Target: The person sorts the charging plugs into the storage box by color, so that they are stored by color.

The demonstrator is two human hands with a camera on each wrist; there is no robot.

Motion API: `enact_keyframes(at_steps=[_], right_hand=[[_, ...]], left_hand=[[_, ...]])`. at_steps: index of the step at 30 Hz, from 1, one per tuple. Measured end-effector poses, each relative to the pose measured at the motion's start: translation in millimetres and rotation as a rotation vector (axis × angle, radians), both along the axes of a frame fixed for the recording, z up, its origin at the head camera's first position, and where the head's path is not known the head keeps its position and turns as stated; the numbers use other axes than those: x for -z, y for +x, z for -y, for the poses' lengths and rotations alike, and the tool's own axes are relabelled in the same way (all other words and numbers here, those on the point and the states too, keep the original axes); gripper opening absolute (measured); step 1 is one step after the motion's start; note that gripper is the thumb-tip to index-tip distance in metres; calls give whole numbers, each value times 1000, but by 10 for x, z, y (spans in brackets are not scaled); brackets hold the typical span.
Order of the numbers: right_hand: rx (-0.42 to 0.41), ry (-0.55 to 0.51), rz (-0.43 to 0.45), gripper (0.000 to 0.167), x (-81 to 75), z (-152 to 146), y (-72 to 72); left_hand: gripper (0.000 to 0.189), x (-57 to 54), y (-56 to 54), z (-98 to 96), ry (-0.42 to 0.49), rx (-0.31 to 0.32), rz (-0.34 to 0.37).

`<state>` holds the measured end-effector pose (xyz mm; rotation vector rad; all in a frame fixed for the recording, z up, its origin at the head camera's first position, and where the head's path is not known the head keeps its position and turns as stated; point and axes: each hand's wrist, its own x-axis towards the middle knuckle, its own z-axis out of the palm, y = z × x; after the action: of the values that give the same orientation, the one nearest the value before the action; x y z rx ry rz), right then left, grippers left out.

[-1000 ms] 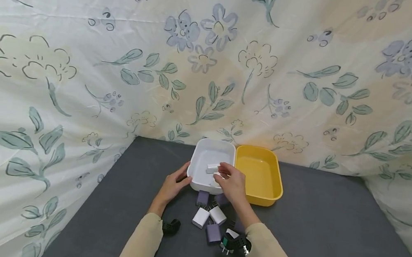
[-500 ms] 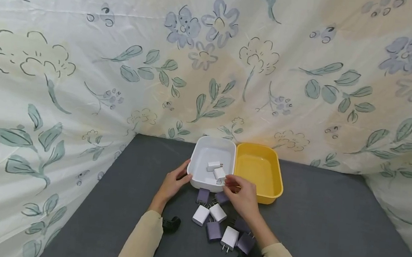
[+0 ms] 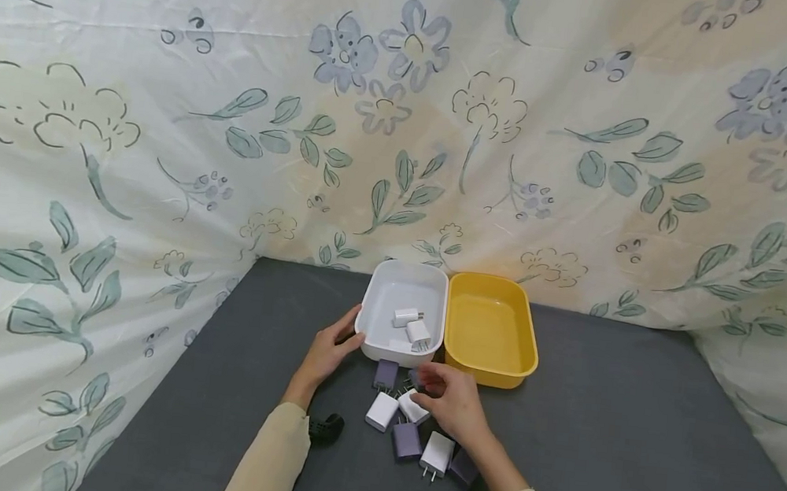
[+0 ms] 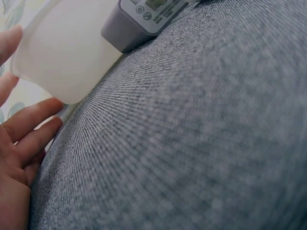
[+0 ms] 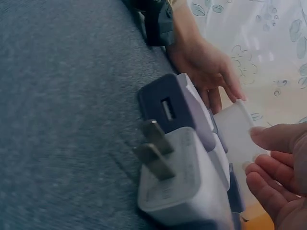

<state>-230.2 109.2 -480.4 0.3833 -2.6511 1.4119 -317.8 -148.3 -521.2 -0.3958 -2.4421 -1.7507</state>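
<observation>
My left hand touches the left side and front corner of a white plastic bin, its fingers fairly straight. Inside the bin lie two white chargers. My right hand hovers just in front of the bins, thumb and fingers apart with nothing between them. Below its fingertips are a white charger and a partly hidden purple charger. In the right wrist view, a white charger with its two prongs out stands close to the camera, beside a purple charger with a USB port.
A yellow bin stands against the white bin's right side. More chargers lie loosely on the dark grey cloth, among them a purple charger and a white charger. A floral curtain rises behind the bins.
My right hand has let go of a white charger inside the white bin, then drawn back toward the chargers on the cloth. The left hand keeps its place at the bin.
</observation>
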Motion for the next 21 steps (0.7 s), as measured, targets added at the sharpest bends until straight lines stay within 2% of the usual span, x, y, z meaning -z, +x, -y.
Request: enact_keyframes(at_steps=[6,14,21], right_hand=[[-40,71,-4,44,57,8,24],[-26,163,17,48,67,12,80],[-23,217,39,49,82,23,85]], left_hand=[[60,0,-7,2,2,-5,-4],[60,17,-26,-1,25,11,4],[60,24,-11,3,10,-3,3]])
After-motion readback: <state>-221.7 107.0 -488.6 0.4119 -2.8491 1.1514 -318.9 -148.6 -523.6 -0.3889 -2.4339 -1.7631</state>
